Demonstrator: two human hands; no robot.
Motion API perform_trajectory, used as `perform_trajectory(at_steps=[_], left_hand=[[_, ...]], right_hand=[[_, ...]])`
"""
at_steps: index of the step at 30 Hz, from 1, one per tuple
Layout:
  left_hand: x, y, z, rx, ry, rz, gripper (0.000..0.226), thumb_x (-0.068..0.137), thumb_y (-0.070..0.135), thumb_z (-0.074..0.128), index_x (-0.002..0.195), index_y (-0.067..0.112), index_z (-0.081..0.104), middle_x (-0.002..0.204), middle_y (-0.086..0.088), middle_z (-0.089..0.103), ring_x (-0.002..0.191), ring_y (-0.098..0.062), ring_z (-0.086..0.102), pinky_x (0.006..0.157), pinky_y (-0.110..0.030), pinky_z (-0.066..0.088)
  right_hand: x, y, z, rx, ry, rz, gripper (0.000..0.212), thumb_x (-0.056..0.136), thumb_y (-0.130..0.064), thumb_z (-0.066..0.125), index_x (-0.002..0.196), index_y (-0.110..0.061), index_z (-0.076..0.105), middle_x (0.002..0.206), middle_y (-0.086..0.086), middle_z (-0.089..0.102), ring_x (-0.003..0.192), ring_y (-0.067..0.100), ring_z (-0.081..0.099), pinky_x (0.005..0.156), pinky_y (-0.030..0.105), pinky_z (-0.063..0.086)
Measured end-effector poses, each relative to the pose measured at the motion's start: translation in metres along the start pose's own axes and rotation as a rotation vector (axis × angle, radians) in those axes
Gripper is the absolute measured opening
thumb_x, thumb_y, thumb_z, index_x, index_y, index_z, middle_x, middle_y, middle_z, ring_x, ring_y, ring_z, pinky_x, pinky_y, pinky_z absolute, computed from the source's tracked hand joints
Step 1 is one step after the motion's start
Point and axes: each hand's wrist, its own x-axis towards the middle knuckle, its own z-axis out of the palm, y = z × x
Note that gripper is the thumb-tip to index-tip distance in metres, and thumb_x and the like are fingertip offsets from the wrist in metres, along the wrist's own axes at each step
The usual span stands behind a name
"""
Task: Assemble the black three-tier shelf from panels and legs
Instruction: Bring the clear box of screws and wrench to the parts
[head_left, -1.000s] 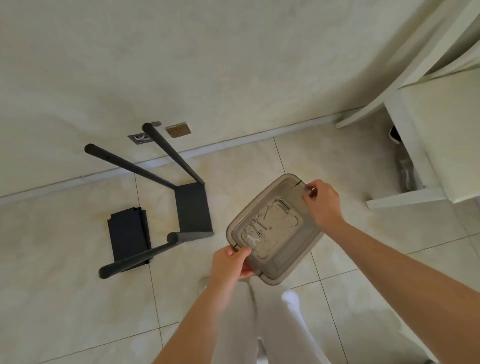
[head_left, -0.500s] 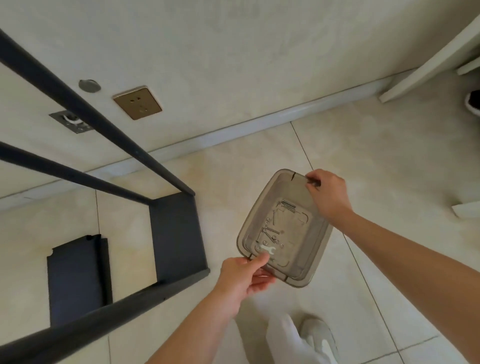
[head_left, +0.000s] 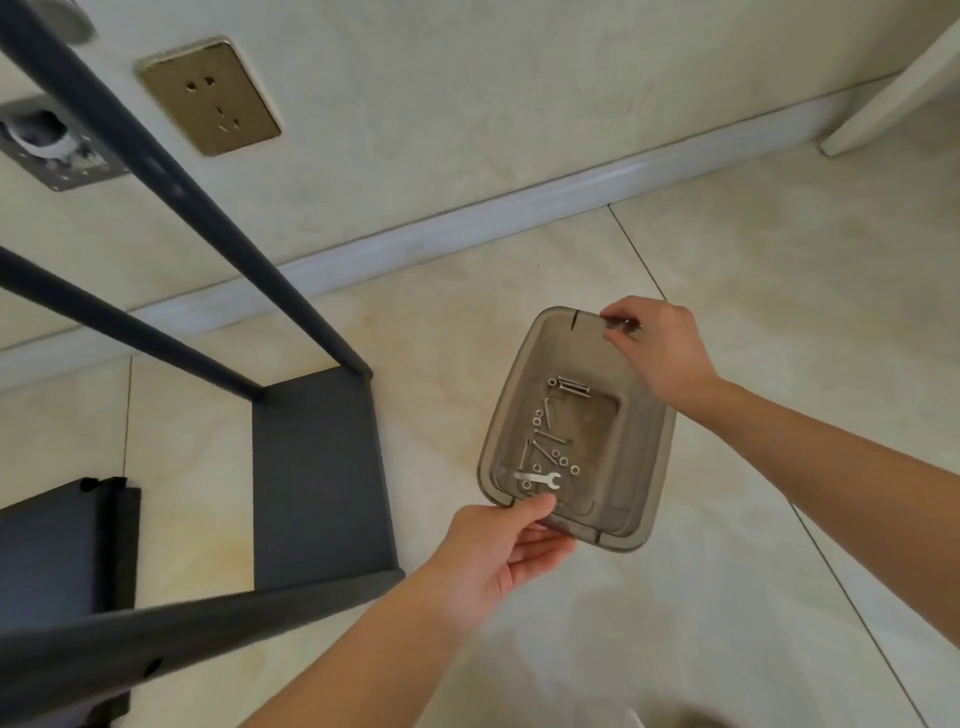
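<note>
A smoky clear plastic tray (head_left: 641, 467) is held low over the tiled floor. It carries several screws (head_left: 571, 387), nuts and a small flat wrench (head_left: 540, 479). My left hand (head_left: 498, 556) grips the tray's near corner, thumb on the rim. My right hand (head_left: 660, 348) pinches the far corner. To the left a black shelf panel (head_left: 317, 467) lies on the floor with three black legs (head_left: 171, 171) fixed to it and pointing up. A stack of other black panels (head_left: 57, 551) lies at the far left.
The wall with a gold socket (head_left: 208, 98) and an open wall box (head_left: 47, 145) runs behind. A white baseboard (head_left: 519, 218) meets the beige tiles. A white furniture leg (head_left: 883, 104) stands at the upper right.
The view has dropped closer to the floor and to the shelf frame. The tray has gone lower with both hands keeping their hold on its corners.
</note>
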Motion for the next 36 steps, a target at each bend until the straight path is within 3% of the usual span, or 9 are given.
perform_trajectory(at_steps=[3, 6, 9, 14, 18, 23, 26, 32, 36], left_hand=[[0.001, -0.008, -0.001, 0.028, -0.023, -0.029, 0.032, 0.092, 0.017, 0.074, 0.104, -0.012, 0.065, 0.095, -0.026, 0.075, 0.083, -0.031, 0.077, 0.063, -0.029, 0.062], [-0.007, -0.01, -0.005, 0.131, -0.013, -0.093, 0.044, 0.091, 0.032, 0.075, 0.107, -0.008, 0.062, 0.104, -0.026, 0.074, 0.084, -0.036, 0.076, 0.064, -0.033, 0.062], [-0.009, -0.008, -0.009, 0.308, 0.143, -0.017, 0.05, 0.089, 0.05, 0.072, 0.114, 0.012, 0.052, 0.115, -0.012, 0.06, 0.085, -0.033, 0.076, 0.068, -0.034, 0.063], [0.011, 0.002, -0.017, 0.424, 0.329, 0.34, 0.043, 0.094, 0.044, 0.067, 0.129, 0.028, 0.047, 0.127, 0.004, 0.057, 0.113, -0.018, 0.059, 0.102, -0.04, 0.051], [0.021, 0.005, -0.015, 0.479, 0.295, 0.474, 0.027, 0.098, 0.028, 0.062, 0.123, 0.034, 0.055, 0.114, 0.009, 0.067, 0.103, -0.012, 0.065, 0.089, -0.031, 0.051], [0.023, -0.001, -0.008, 0.508, 0.29, 0.492, 0.013, 0.104, 0.024, 0.05, 0.102, 0.032, 0.061, 0.108, -0.003, 0.068, 0.106, -0.027, 0.066, 0.101, -0.05, 0.052], [0.02, -0.004, -0.008, 0.506, 0.3, 0.502, 0.012, 0.105, 0.025, 0.05, 0.101, 0.029, 0.061, 0.109, -0.007, 0.068, 0.106, -0.029, 0.065, 0.1, -0.052, 0.051], [0.024, -0.006, -0.012, 0.494, 0.303, 0.513, 0.011, 0.105, 0.025, 0.049, 0.102, 0.026, 0.059, 0.109, -0.012, 0.067, 0.107, -0.034, 0.065, 0.097, -0.049, 0.054], [0.029, 0.002, -0.013, 0.439, 0.275, 0.499, 0.011, 0.105, 0.025, 0.051, 0.098, 0.029, 0.058, 0.107, -0.007, 0.066, 0.099, -0.024, 0.066, 0.091, -0.039, 0.059]], right_hand=[[-0.006, -0.006, 0.0, -0.035, -0.033, -0.037, 0.021, 0.093, -0.012, 0.063, 0.113, -0.014, 0.069, 0.107, 0.002, 0.071, 0.1, 0.02, 0.063, 0.09, 0.03, 0.047], [-0.02, -0.011, -0.003, -0.121, 0.004, -0.039, 0.034, 0.095, -0.013, 0.058, 0.13, -0.013, 0.06, 0.129, 0.008, 0.061, 0.12, 0.029, 0.052, 0.1, 0.037, 0.042], [-0.054, -0.013, -0.007, 0.078, 0.135, 0.24, 0.049, 0.096, -0.02, 0.058, 0.143, -0.014, 0.043, 0.143, 0.007, 0.045, 0.13, 0.027, 0.044, 0.102, 0.035, 0.038], [-0.118, -0.012, 0.003, 0.358, 0.075, 0.504, 0.061, 0.095, -0.025, 0.061, 0.147, -0.014, 0.031, 0.14, 0.006, 0.048, 0.113, 0.021, 0.054, 0.096, 0.04, 0.047], [-0.14, -0.017, 0.012, 0.447, 0.051, 0.556, 0.056, 0.096, -0.019, 0.058, 0.145, -0.015, 0.033, 0.133, 0.004, 0.053, 0.107, 0.022, 0.059, 0.088, 0.035, 0.048], [-0.147, -0.023, 0.014, 0.464, -0.002, 0.58, 0.048, 0.098, -0.01, 0.047, 0.143, -0.018, 0.033, 0.119, 0.001, 0.059, 0.086, 0.008, 0.06, 0.066, 0.024, 0.049], [-0.143, -0.026, 0.012, 0.469, -0.025, 0.6, 0.048, 0.098, -0.007, 0.044, 0.143, -0.02, 0.033, 0.122, -0.002, 0.055, 0.086, 0.013, 0.06, 0.08, 0.041, 0.056], [-0.124, -0.03, 0.009, 0.435, -0.076, 0.568, 0.049, 0.097, -0.007, 0.044, 0.143, -0.021, 0.034, 0.122, -0.001, 0.053, 0.084, 0.013, 0.06, 0.084, 0.048, 0.057], [-0.116, -0.031, 0.01, 0.433, -0.088, 0.585, 0.05, 0.097, -0.008, 0.043, 0.144, -0.02, 0.032, 0.125, 0.003, 0.053, 0.085, 0.015, 0.059, 0.084, 0.05, 0.056]])
